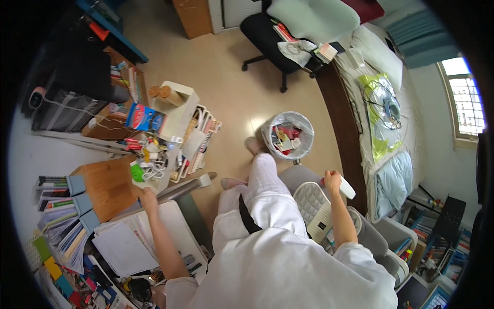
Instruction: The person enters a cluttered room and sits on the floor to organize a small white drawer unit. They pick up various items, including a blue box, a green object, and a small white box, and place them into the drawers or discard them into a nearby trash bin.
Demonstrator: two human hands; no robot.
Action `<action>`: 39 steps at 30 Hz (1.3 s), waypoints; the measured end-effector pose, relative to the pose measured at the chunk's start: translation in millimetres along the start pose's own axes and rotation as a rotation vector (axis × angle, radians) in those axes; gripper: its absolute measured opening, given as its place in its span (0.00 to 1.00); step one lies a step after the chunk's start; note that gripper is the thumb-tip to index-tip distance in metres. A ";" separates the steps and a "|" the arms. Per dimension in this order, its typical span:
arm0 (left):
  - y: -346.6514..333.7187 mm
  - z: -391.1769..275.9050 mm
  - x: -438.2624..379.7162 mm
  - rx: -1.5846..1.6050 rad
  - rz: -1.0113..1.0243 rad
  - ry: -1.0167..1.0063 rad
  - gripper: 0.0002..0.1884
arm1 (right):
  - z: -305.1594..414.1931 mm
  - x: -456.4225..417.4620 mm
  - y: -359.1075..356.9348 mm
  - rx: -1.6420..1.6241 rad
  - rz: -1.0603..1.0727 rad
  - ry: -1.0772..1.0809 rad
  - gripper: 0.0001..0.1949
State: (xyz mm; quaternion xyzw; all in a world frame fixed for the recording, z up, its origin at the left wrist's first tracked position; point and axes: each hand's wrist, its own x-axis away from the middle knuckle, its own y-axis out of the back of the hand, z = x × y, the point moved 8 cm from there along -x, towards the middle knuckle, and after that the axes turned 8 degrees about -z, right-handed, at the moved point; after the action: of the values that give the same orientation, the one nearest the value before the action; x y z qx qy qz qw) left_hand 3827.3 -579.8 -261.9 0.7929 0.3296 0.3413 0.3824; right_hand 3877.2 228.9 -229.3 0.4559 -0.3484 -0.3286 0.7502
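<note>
My left hand is at the near corner of a white plastic bin, which holds white cables, a green round object and other small things; how its fingers close on the corner is too small to tell. A white container with cork-like cylinders and a blue packet stands just beyond. My right hand is closed, with a small red bit showing at its fingers; a white flat object lies right beside it, and whether the hand holds that is unclear.
A lined trash bin with waste in it stands on the floor ahead. A black office chair is farther off, a bed to the right. Papers lie on the white desk at left; a grey chair is beside my legs.
</note>
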 end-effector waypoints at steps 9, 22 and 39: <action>22.8 -40.5 40.9 -0.183 -0.160 0.148 0.28 | -99.0 -103.3 -9.3 0.755 0.480 -0.105 0.54; 23.3 -107.0 92.3 -0.453 -0.498 0.038 0.27 | -145.4 -118.0 -64.1 0.847 0.384 0.572 0.47; 14.0 -94.8 123.7 -0.225 -0.701 -0.075 0.26 | -224.3 -175.8 -149.2 1.086 1.116 0.879 0.48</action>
State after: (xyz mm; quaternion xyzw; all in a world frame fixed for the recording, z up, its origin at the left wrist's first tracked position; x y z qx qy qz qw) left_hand 3823.7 -453.5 -169.5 0.5967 0.5274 0.1944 0.5727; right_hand 3940.4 418.5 -481.4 0.5971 -0.3082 0.4988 0.5475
